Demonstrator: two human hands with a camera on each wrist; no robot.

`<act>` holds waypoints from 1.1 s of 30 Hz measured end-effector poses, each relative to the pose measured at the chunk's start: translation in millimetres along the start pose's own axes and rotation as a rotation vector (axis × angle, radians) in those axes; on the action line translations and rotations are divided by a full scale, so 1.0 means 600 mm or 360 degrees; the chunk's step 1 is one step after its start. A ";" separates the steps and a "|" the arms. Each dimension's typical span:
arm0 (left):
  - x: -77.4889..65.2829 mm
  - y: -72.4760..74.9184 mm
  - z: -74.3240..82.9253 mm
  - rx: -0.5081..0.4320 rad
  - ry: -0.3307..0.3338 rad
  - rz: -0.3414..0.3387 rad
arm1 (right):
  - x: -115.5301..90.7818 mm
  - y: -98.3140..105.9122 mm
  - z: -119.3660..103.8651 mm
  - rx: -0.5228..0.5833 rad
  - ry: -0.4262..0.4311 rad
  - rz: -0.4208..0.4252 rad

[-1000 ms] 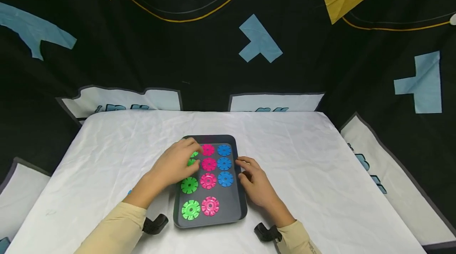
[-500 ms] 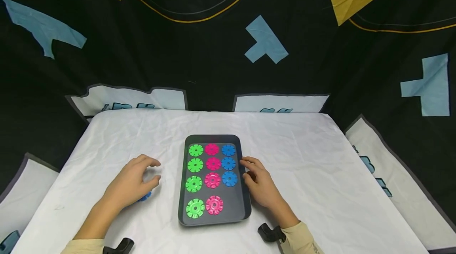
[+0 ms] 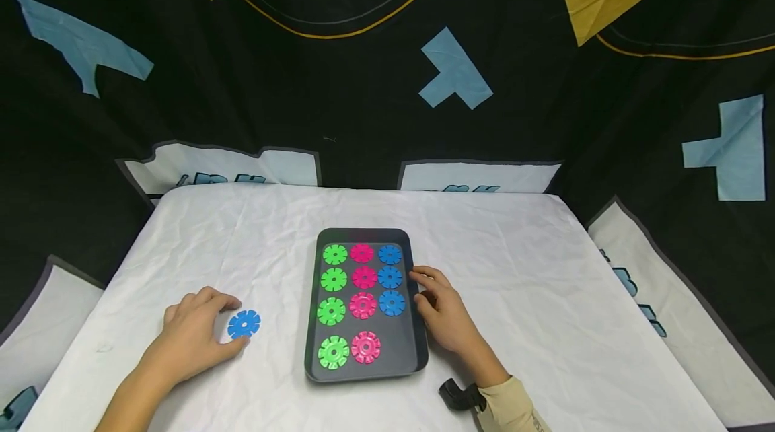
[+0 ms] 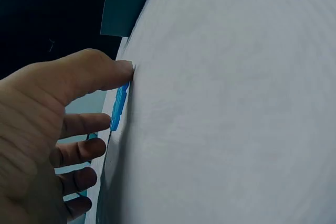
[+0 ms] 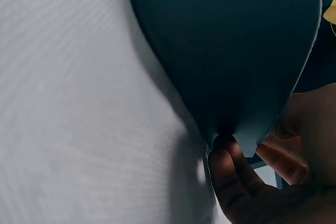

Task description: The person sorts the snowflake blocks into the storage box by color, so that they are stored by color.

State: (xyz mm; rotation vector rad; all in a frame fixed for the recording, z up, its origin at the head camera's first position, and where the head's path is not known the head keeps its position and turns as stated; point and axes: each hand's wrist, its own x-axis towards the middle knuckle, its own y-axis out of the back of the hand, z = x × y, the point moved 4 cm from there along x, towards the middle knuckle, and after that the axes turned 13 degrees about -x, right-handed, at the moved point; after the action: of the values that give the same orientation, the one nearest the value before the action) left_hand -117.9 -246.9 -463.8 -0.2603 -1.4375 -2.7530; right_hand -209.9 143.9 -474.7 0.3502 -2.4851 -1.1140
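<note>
A blue notched plastic disc (image 3: pixel 244 324) lies on the white cloth left of the tray. My left hand (image 3: pixel 184 338) is around it, thumb and index fingertips at opposite edges; in the left wrist view the blue disc (image 4: pixel 119 107) shows edge-on between them. The dark grey tray (image 3: pixel 396 358) holds similar discs in columns: green discs (image 3: pixel 331 311) at left, pink discs (image 3: pixel 362 305) in the middle, and three blue discs (image 3: pixel 391 303) at right. Loosely bent, the fingers of my right hand (image 3: pixel 445 314) touch the tray's right side, which fills much of the right wrist view.
White cloth (image 3: pixel 514 284) covers the table, its far edge meeting a black curtain (image 3: pixel 363 102) with blue and yellow patches. A black wrist mount (image 3: pixel 458 395) sits at the right sleeve. The tray's lower right corner is bare.
My left hand has left the tray's green column, swung left and come down around the loose blue disc. My right hand stays at the tray's side; the head view has shifted slightly.
</note>
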 end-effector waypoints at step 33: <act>0.021 -0.007 0.033 -0.0056 -0.0049 0.0073 | 0.000 0.002 -0.002 0.0023 0.0007 -0.0012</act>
State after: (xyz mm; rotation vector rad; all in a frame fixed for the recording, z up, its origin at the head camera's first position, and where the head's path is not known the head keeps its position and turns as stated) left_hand -128.3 -227.3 -453.9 -0.3335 -1.3733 -2.7518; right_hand -209.6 143.7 -472.9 0.3658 -2.4913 -1.0976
